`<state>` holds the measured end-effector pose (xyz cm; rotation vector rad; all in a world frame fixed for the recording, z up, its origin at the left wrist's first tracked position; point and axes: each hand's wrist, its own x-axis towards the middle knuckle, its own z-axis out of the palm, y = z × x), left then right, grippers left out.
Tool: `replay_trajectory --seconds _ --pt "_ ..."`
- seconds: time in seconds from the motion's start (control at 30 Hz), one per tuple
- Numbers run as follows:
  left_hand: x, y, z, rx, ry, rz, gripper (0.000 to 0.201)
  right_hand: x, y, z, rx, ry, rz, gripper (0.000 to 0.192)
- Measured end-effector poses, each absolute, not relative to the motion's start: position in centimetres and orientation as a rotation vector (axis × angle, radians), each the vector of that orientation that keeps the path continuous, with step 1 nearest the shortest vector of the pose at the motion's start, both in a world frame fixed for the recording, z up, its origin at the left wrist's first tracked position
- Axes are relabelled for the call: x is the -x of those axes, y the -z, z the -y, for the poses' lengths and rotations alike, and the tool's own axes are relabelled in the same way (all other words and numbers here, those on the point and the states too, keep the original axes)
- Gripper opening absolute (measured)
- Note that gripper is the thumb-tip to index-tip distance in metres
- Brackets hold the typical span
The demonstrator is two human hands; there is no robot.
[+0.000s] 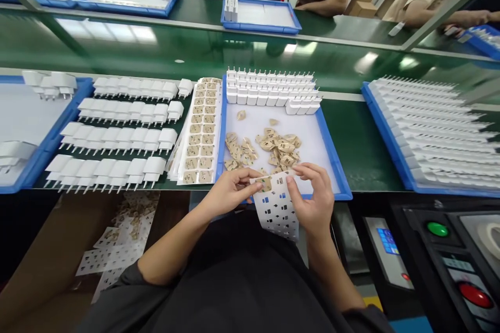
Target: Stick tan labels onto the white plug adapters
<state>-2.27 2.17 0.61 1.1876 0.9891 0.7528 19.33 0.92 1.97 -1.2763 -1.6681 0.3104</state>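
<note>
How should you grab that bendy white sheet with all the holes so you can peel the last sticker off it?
Probably by its top edge, one hand each side of the sticker. The sticker sheet hangs limp toward the lap, so only the top stays steady. The left hand comes in from the left at the tan sticker; the right hand pinches the top right corner from above.

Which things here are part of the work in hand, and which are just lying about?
In use: left hand and right hand holding the sticker sheet; loose stickers; blue tray; plugs.

Lying about: spent sheets on the floor; green button; red button.
</note>
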Motion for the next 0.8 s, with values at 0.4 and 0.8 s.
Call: replay_trajectory --seconds 0.4,0.8 --pt "1.6 -1.1 -1.7 -1.232 -0.822 -0.949 0.038 -17.1 -2.4 -0.3 1.268 -0.002 1.873 0.005" --pt "1.5 -0.9 -2.6 -1.295 -0.640 -1.053 0.042 -17.5 -0.8 -0.3 0.949 -0.024 2.164 0.023"
